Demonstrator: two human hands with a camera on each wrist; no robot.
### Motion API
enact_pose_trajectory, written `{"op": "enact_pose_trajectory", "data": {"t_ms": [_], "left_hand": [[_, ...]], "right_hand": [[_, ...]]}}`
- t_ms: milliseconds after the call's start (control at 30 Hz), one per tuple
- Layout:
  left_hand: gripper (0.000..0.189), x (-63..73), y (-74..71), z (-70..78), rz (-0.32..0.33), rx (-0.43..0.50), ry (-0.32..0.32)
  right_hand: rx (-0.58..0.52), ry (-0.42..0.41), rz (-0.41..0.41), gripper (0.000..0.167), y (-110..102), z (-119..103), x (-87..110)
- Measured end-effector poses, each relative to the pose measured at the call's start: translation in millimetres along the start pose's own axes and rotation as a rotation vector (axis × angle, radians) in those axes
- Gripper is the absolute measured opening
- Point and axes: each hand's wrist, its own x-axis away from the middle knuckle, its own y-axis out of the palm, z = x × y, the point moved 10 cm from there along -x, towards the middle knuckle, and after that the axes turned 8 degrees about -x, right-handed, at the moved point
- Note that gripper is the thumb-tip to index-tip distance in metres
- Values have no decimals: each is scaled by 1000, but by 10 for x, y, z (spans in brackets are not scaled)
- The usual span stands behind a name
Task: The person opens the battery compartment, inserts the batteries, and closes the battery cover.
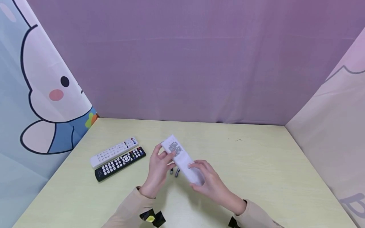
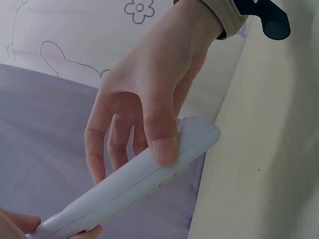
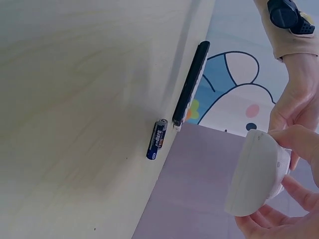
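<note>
A smooth purple cloth backdrop [image 1: 194, 63], lightly creased, stands behind the pale, faintly grained surface [image 1: 256, 158]; printed cloth panels, a cartoon one [image 1: 37, 95] on the left and a mostly white one [image 1: 336, 120] on the right, close the sides. Both hands are engaged: the left hand [image 1: 159, 167] grips the far end of a white remote control [image 1: 186, 163], thumb over its face, and the right hand [image 1: 209, 180] grasps the near end. The item is raised above the surface, slanted, its back carrying a grey printed block; the left wrist view shows raised buttons beneath. Its end is rounded in profile and a seam runs along the side. Judged by appearance, it is smooth hard plastic, light, stiff, mildly slippery and liable to crack if dropped; the long side edges offer the soundest hold, clear of the buttons. A second white remote [image 1: 114, 153] and a black remote [image 1: 120, 163] lie side by side, buttons up, both slim bars. Smallest are two cylindrical batteries [image 3: 157, 139], dark-wrapped, lying close together.
</note>
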Motion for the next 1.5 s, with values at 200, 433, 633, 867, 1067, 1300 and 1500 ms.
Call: {"op": "enact_pose_trajectory", "data": {"t_ms": [200, 433, 633, 867, 1067, 1300, 1500], "left_hand": [[49, 9, 2, -8, 0, 6, -3], [49, 20, 4, -7, -8, -5, -1], [48, 25, 19, -6, -10, -18, 4], [49, 29, 7, -24, 4, -30, -8], [50, 26, -31, -32, 18, -7, -27], [50, 25, -53, -32, 26, 26, -35], [50, 29, -82, -50, 48, 45, -45]], "right_hand": [[-10, 24, -6, 57, 9, 27, -1], [-18, 27, -8, 59, 26, 39, 5], [-3, 12, 4, 59, 25, 42, 13], [-43, 10, 6, 60, 25, 53, 22], [-42, -31, 6, 61, 15, 6, 26], [-70, -17, 89, 50, -54, -9, 10], [-78, -48, 197, 44, -144, -22, 21]]}}
